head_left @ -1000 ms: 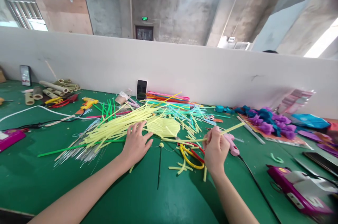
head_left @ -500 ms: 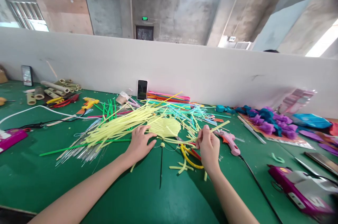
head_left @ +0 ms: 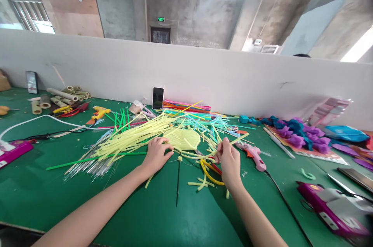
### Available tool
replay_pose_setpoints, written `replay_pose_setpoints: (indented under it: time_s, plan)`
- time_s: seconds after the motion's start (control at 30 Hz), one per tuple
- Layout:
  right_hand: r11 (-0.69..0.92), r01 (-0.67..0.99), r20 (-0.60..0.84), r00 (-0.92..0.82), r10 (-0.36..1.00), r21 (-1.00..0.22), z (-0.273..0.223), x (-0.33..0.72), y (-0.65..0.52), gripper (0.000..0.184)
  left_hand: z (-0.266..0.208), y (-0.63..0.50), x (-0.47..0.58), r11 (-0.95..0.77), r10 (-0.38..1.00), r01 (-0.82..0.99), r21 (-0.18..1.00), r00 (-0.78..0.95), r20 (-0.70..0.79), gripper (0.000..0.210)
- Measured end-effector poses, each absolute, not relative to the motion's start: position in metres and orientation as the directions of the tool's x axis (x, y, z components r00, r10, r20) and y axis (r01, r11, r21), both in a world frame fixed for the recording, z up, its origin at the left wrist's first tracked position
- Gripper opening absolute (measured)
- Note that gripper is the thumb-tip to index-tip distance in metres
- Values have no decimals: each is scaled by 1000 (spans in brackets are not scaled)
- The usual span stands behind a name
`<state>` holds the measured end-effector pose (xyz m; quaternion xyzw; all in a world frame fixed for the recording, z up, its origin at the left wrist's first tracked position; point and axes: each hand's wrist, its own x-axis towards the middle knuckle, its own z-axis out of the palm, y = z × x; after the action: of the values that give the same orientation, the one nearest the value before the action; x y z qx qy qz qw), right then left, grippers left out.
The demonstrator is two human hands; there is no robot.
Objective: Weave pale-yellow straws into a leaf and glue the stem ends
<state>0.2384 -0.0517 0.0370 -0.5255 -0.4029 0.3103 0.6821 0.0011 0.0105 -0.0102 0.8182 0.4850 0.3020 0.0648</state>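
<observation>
We are curling our left hand (head_left: 157, 153) onto the yellow fan (head_left: 183, 139); our right hand (head_left: 229, 160), now nearer it, is pinching a yellow strip (head_left: 237, 139).

Pale yellow strips (head_left: 136, 138), green table (head_left: 163, 216), pink glue gun (head_left: 254, 155)

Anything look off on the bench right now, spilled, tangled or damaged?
Nothing looks damaged. The yellow strips lie in a loose, crisscrossed heap under the left hand, with cut bits scattered on the green table. The pink glue gun lies on its side beside the right hand.
</observation>
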Motion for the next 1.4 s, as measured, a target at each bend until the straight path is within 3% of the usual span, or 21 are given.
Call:
replay_pose_setpoints:
  time_s: [0.47,0.73,0.97,1.1,1.23,1.4]
  plan:
    - [156,52,161,495,854,-986,37,240,-52,48,-2,8,0,-579,796,673,461,344,498,8]
    - [112,193,171,325,930,-975,28,236,-48,51,19,-3,-1,-641,762,486,594,310,569,12]
    - [225,401,271,62,961,-888,19,221,-54,38,22,-8,2,-568,821,224,792,231,523,18]
    - [298,483,364,47,930,-823,19,217,-55,34,24,-6,1,-530,846,110,841,139,515,21]
    - [321,526,421,79,904,-788,18,219,-52,31,25,-2,-3,-500,864,76,863,110,491,27]
    - [320,504,386,28,922,-802,12,218,-50,26,17,4,-3,-467,881,137,874,163,445,29]
